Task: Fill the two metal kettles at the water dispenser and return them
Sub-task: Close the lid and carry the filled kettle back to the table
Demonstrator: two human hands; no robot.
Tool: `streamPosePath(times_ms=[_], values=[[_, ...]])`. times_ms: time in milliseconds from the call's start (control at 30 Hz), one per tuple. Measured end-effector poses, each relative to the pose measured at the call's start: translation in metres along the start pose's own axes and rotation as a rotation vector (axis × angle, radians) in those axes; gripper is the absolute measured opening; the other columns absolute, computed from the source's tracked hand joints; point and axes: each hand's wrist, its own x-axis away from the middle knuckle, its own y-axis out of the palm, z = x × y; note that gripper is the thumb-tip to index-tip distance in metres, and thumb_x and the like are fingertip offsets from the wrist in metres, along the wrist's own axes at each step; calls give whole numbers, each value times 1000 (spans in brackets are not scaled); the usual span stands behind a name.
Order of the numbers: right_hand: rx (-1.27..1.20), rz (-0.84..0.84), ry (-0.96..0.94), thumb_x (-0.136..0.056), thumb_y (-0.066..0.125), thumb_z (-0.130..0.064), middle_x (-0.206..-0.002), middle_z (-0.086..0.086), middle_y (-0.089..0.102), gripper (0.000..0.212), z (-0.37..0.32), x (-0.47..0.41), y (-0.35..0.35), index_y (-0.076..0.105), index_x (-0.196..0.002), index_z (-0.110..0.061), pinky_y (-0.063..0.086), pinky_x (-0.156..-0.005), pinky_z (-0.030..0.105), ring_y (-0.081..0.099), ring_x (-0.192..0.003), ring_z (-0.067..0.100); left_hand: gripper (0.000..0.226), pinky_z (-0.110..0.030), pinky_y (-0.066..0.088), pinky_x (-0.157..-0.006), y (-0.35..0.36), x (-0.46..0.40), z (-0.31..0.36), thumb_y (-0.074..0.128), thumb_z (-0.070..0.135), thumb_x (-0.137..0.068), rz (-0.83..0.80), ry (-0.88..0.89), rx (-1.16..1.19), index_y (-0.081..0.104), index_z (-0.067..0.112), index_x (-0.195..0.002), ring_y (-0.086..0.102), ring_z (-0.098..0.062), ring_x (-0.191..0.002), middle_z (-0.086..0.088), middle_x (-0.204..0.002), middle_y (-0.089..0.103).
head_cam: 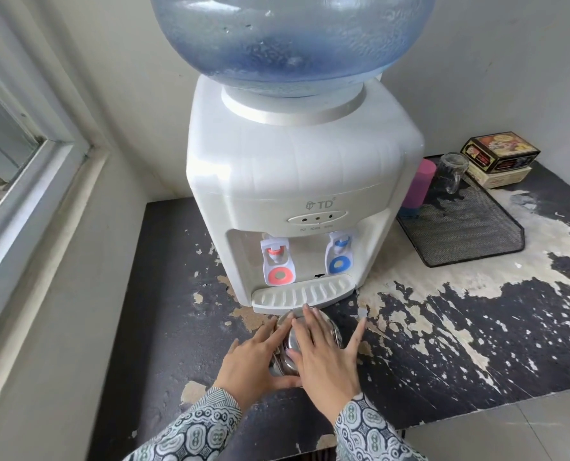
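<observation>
Kettle (290, 347) of smooth metal, probably slippery, resting on counter (443, 344), being pressed by left hand (257, 357) and right hand (323, 357), fingers straight.

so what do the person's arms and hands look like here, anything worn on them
Both hands are bare: no gloves, rings or watch show on the left hand or the right hand. Each arm wears a long sleeve reaching the wrist, of pale grey-green cloth printed with a dense dark pattern of ovals and stripes; the other sleeve matches.
</observation>
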Motion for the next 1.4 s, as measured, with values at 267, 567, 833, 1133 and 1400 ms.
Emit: streamPosePath(times_ms=[267, 567, 833, 1133, 1400], values=[[-92, -155, -36, -84, 39, -46, -144, -6, 42, 44, 3, -6, -16, 42, -125, -28, 14, -103, 72, 39, -133, 10, 109, -39, 15, -117, -4, -3, 10, 67, 49, -73, 50, 60, -245, -10, 23, -146, 11, -20, -142, 0, -156, 7], [-505, -363, 44, -83, 30, -66, -114, -16, 57, 40, 20, -32, -47, 52, -98, -35, 30, -104, 50, 52, -108, 12, 115, -41, 42, -101, -12, -8, -1, 50, 77, -53, -61, 164, -17, 8, 26, -147, 48, -25, -125, 14, -155, 0], [-695, -445, 79, -82, 11, -72, -128, -5, 58, 73, 29, -32, -59, 58, -116, -28, 31, -106, 47, 50, -120, 19, 98, -14, 24, -107, -22, -11, -17, 24, 85, -67, -25, 259, 299, 39, 21, -139, 32, -1, -131, 15, -148, 25], [-1077, -404, 40, -82, 43, -50, -114, -7, 65, 51, 58, -17, -40, 56, -122, -21, 38, -103, 19, 55, -108, -3, 75, -1, 33, -92, -19, 0, -9, 41, 83, -65, 166, 140, 603, 55, 35, -122, 49, 14, -110, 26, -122, 56], [-1133, -308, 98, -87, 48, -39, -89, -19, 63, 35, 71, -11, -40, 59, -115, -20, 43, -84, 10, 57, -84, -11, 27, -38, 54, -73, -28, -7, 25, 51, 40, -80, 193, 150, 756, 61, 16, -83, 66, -16, -82, -1, -85, 72]])
